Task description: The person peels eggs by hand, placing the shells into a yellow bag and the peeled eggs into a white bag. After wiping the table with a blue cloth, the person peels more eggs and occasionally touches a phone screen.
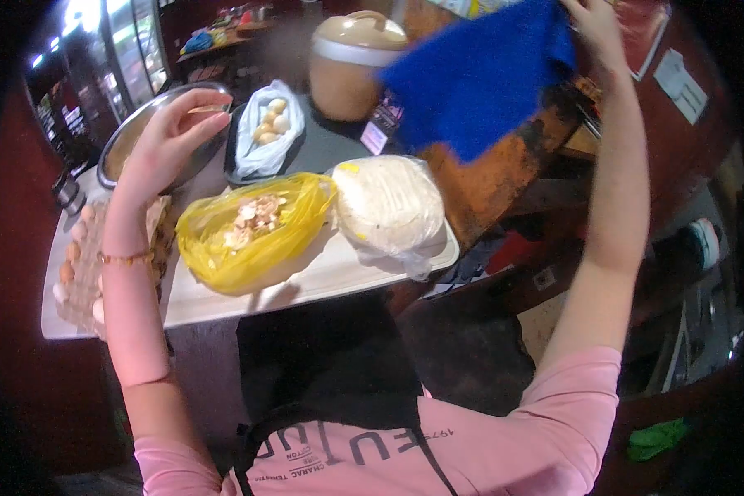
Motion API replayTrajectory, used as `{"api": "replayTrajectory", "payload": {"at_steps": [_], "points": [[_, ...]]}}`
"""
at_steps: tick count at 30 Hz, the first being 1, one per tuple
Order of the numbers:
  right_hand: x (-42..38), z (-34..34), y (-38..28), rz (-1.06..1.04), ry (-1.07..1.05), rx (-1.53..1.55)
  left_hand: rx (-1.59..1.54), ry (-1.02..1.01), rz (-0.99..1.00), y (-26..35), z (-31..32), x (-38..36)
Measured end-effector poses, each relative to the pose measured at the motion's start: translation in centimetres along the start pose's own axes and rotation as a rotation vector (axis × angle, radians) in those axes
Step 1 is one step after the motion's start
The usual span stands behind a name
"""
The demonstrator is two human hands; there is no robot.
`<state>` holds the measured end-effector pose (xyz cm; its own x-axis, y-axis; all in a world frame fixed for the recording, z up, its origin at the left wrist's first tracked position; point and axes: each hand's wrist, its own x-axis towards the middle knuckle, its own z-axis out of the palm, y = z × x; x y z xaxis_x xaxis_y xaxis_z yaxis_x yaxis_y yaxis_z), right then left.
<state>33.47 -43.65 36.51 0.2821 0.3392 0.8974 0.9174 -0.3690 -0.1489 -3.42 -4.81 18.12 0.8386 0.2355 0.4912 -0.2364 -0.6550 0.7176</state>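
My right hand point(597, 31), high at the upper right, is closed on a corner of a blue cloth point(479, 83), which hangs out to the left over the brown wooden surface. At the upper left, my left hand point(178, 132) is raised in front of a metal bowl point(117, 149), its fingers apart and holding nothing. Below that hand and arm is an egg tray point(87, 289) with several eggs. A yellow plastic bag point(298, 248) with broken eggshells lies open beside a clear bag of something white point(388, 202).
A white board point(215, 310) carries the bags and tray. Behind them, a white bag point(252, 153) with several eggs rests on a dark tray point(312, 140). A lidded beige container point(343, 83) stands at the back. A small dark jar point(69, 194) is at the left edge.
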Motion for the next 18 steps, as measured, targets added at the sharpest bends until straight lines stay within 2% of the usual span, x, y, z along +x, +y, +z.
{"api": "replayTrajectory", "payload": {"at_steps": [2,4,5,7,9,11,12,14,16,17,18], "points": [[-1.6,-2.1,-0.2,-0.062,-0.16,-0.533,-0.001,-0.036,-0.023,-0.7,-1.1,-0.8],[-1.1,-3.0,4.9,0.243,-0.779,-0.859,0.065,-0.102,-0.135,-1.7,-2.2,-1.7],[-2.1,-2.9,3.8,0.24,-0.783,-0.857,0.132,-0.139,-0.17,-2.6,-2.7,-2.1],[-5.9,-2.6,-1.7,0.137,-0.181,-1.006,0.108,-0.189,-0.223,-3.7,-3.1,-3.1],[-8.2,-1.1,-6.7,-0.272,0.142,-1.107,0.08,-0.305,-0.336,-3.8,-3.1,-3.8],[-10.8,1.2,-12.1,-0.384,0.178,-0.878,0.073,-0.302,-0.314,-3.6,-2.3,-4.5],[-12.0,2.6,-13.4,-0.333,0.134,-0.77,0.068,-0.299,-0.281,-3.5,-1.9,-4.7],[-13.9,5.7,-12.1,-0.35,0.042,-1.036,0.017,-0.319,-0.268,-3.8,-1.1,-5.2],[-15.5,7.1,-7.6,-0.248,-0.203,-1.211,0.082,-0.397,-0.312,-4.1,-0.4,-5.3],[-15.8,7.5,-6.7,-0.336,-0.135,-1.293,0.156,-0.39,-0.29,-4.0,-0.1,-5.8],[-16.1,7.3,-7.0,-0.351,-0.133,-1.215,0.15,-0.389,-0.277,-4.0,0.1,-6.1]]}}
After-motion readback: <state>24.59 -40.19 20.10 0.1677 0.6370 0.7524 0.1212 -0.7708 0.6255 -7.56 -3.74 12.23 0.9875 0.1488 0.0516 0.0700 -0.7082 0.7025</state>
